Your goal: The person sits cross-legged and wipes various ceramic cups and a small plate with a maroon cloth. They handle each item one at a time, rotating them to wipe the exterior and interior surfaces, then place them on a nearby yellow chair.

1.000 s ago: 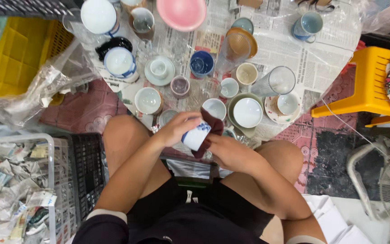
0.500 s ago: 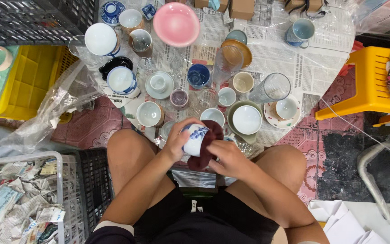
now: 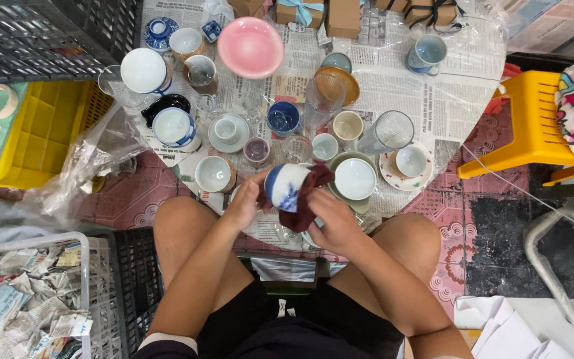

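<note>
On a newspaper-covered low table (image 3: 433,100) crowded with cups and bowls, the left hand (image 3: 246,205) grips a blue-and-white cup (image 3: 286,187) just beside the right hand (image 3: 332,219), which presses a dark red cloth (image 3: 308,199) against it, with a white bowl (image 3: 355,178) just beyond the right hand.

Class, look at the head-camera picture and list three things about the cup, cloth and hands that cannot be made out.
- Inside of the blue-and-white cup: its opening faces away from the head view.
- Far side of the cup: covered by the dark red cloth.
- Fingertips of the right hand: buried in the cloth.
- Left hand: its palm is turned away behind the cup.
</note>
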